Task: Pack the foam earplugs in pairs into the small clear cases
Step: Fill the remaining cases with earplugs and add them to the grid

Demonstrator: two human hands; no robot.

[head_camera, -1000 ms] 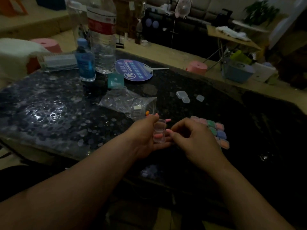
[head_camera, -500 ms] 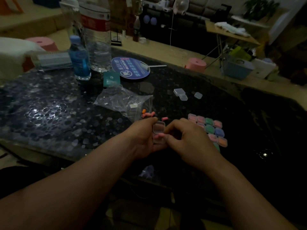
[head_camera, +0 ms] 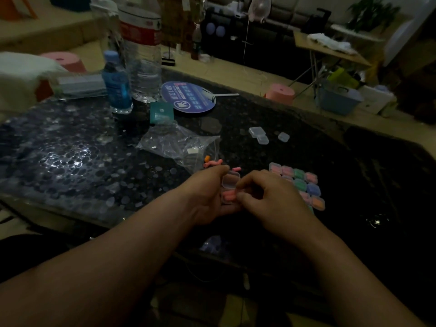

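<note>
Head view, dim light. I see both forearms reaching in from the near edge over a dark, speckled table (head_camera: 70, 149).

(a) The left hand (head_camera: 207, 199) grips a clear case (head_camera: 230, 181) with curled fingers. The case is raised just above the table, at centre. Its hinged lid stands open on the far side.

(b) Two pink earplugs (head_camera: 228, 195) lie side by side in the near half of that case.

(c) The right hand (head_camera: 271, 199) has its fingers curled and bunched, and the thumb and forefinger tips pinch the case's right rim. I cannot tell whether they also touch the earplugs.

(d) Loose earplugs (head_camera: 212, 163), pink and one orange, lie on the table just beyond the left hand.

(e) Filled cases (head_camera: 299, 182) in pink, green, blue and orange sit packed edge to edge, right of the right hand.

(f) Empty cases (head_camera: 258, 134), lids shut, lie farther off, well apart from the hands.

(g) A crumpled plastic bag (head_camera: 174, 145) lies left of the loose earplugs. Beyond it are a teal packet (head_camera: 161, 113), a round fan (head_camera: 188, 97), a blue bottle (head_camera: 116, 86) and a large water bottle (head_camera: 141, 55).
</note>
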